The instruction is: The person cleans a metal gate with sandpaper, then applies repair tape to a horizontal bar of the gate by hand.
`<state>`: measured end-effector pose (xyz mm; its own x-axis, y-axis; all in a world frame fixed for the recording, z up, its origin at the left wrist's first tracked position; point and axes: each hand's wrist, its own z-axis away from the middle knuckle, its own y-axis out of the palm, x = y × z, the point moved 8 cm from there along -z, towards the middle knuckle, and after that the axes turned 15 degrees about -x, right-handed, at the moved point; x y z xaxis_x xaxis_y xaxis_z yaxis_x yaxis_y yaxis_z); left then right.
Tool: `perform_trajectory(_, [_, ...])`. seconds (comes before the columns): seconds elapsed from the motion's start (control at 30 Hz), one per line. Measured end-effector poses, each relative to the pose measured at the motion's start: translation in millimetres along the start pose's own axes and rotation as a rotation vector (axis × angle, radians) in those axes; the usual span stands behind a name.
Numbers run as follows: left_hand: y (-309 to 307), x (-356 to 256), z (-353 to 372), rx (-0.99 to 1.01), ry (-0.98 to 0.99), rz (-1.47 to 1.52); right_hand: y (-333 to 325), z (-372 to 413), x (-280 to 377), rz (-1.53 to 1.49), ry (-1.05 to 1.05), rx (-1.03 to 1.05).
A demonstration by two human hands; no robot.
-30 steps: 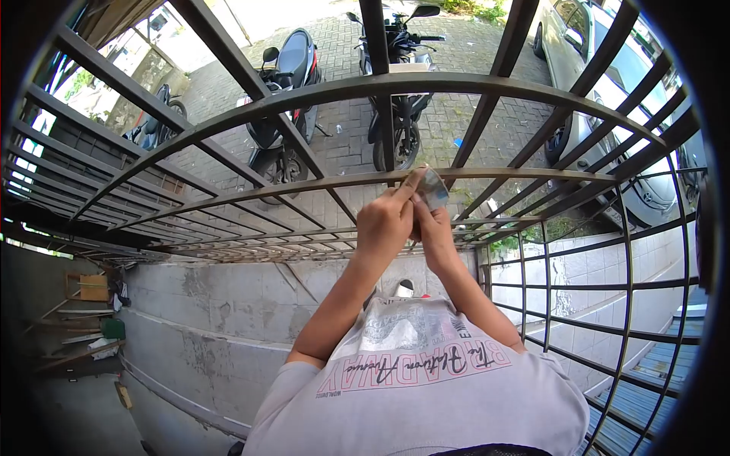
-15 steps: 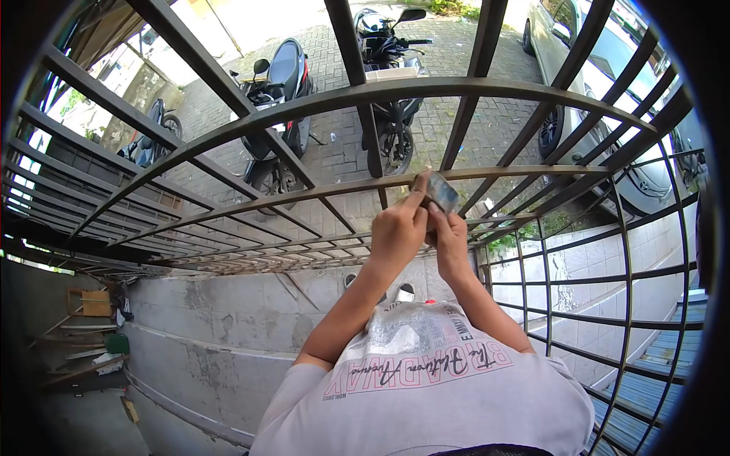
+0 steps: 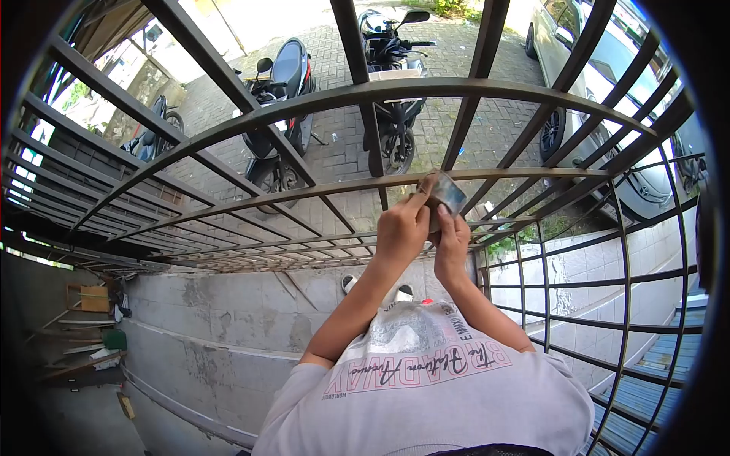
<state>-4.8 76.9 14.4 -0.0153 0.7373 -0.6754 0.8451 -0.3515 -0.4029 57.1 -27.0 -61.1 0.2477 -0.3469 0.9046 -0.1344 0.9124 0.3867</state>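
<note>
Both hands are close together in front of the metal railing's middle bar [image 3: 327,188]. My left hand [image 3: 403,228] is closed, its index finger stretched along the near side of a small dark item with a shiny bluish-grey face [image 3: 448,196]. Gripping that same item from below, my right hand [image 3: 452,245] has its thumb against the face. The item looks tilted, and its exact kind cannot be made out. Part of it is hidden behind the fingers.
Curved dark railing bars [image 3: 372,90] span the view. Beyond them stand a motorcycle [image 3: 397,114], a scooter [image 3: 285,99] and a silver car [image 3: 608,99] on paving. A grid of bars [image 3: 585,304] rises at right. Wood scraps [image 3: 91,300] lie at lower left.
Both hands have shifted slightly right with the item. It has turned a little, and more of its shiny face shows.
</note>
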Motion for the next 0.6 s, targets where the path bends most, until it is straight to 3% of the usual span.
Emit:
perform_trajectory(0.07, [-30.3, 12.3, -0.1, -0.098, -0.051, -0.059, 29.2, 14.8, -15.4, 0.209, 0.148, 0.296])
perform_trajectory(0.13, [-28.2, 19.2, 1.9, -0.049, -0.083, -0.071, 30.0, 17.5, -11.6, 0.181, 0.133, 0.369])
perform_trajectory(0.17, [-18.9, 7.3, 2.1, -0.063, -0.066, -0.012, 25.4, 19.3, -10.3, 0.179, 0.136, 0.368])
perform_trajectory(0.23, [6.7, -12.1, 5.0, -0.038, -0.029, 0.045, -5.6, 7.4, 18.7, 0.066, -0.129, -0.007])
perform_trajectory(0.27, [15.8, -17.4, 4.8, 0.014, -0.046, 0.016, -9.7, 7.5, 22.1, 0.021, -0.133, -0.067])
perform_trajectory(0.33, [8.9, -4.7, 2.2, 0.004, 0.016, -0.023, -1.2, 5.4, 14.7, 0.103, -0.061, 0.033])
perform_trajectory(0.4, [-25.1, 11.9, 0.1, -0.139, -0.026, -0.051, 29.0, 14.9, -2.8, 0.198, 0.119, 0.341])
perform_trajectory(0.43, [-36.8, 22.4, 2.2, -0.119, -0.090, -0.103, 33.2, 15.6, -12.6, 0.247, 0.156, 0.428])
perform_trajectory(0.53, [-35.0, 18.5, 3.5, -0.143, -0.166, 0.020, 25.1, 14.9, -7.6, 0.231, -0.005, 0.363])
perform_trajectory(0.6, [-10.9, -1.0, -0.9, -0.118, -0.018, 0.046, 13.7, 12.2, 1.3, 0.189, 0.042, 0.267])
